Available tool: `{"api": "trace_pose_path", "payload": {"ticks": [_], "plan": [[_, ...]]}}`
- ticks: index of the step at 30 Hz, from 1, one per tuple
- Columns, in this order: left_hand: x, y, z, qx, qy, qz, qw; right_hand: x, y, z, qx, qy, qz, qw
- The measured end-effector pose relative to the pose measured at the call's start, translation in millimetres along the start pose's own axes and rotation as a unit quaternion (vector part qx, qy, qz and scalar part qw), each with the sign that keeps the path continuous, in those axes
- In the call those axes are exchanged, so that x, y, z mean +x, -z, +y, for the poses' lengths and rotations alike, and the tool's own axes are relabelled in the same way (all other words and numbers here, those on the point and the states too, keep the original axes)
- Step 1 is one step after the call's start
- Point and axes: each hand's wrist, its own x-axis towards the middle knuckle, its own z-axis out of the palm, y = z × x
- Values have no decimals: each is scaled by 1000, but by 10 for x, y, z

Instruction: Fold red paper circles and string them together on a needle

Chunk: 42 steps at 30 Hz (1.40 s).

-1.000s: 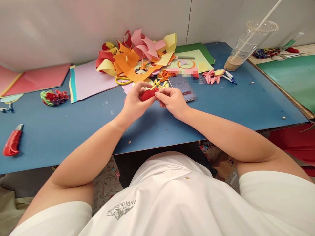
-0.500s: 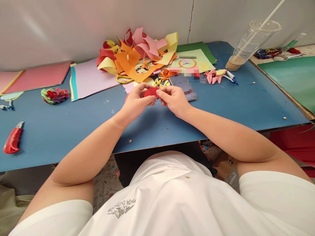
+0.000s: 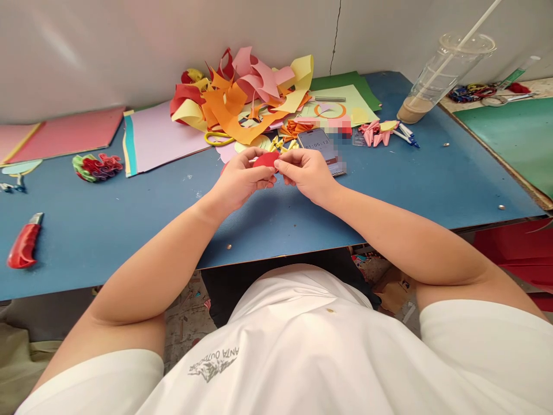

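Both my hands meet over the middle of the blue table (image 3: 129, 230), pinching a small red paper piece (image 3: 265, 159) between them. My left hand (image 3: 240, 180) has its fingers curled round the piece from the left. My right hand (image 3: 305, 173) pinches its right edge with thumb and forefinger. Much of the red piece is hidden by my fingers. Just behind my hands lie small yellow folded bits (image 3: 280, 144) and a phone (image 3: 322, 147).
A heap of cut coloured paper (image 3: 242, 95) and flat sheets (image 3: 162, 138) lie at the back. A plastic cup with a straw (image 3: 436, 75) stands back right, pens (image 3: 404, 135) near it. A red-handled knife (image 3: 23, 245) and a folded paper flower (image 3: 95, 167) lie at left.
My hands have stayed in place, working the red piece slightly. The thin needle-like sliver seen below it half a second ago no longer shows.
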Motion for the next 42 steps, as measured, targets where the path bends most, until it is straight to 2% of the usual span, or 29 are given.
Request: {"api": "trace_pose_path", "payload": {"ticks": [8,22,26,33,38,42], "plan": [[-3,-8,-19,14,-18,-23,999,30,40,125,-15,40,-18,999],[29,30,-23,2,-31,-54,998,29,54,28,10,35,-25,999],[24,30,-13,4,-53,-57,997,30,39,8,15,49,-20,998],[52,42,-36,79,-93,-38,992,36,23,41,33,32,-11,999],[92,93,-92,175,-138,-30,974,14,9,62,26,-21,7,999],[104,108,-113,201,-176,-38,963,0,-24,46,35,-25,30,999]]}}
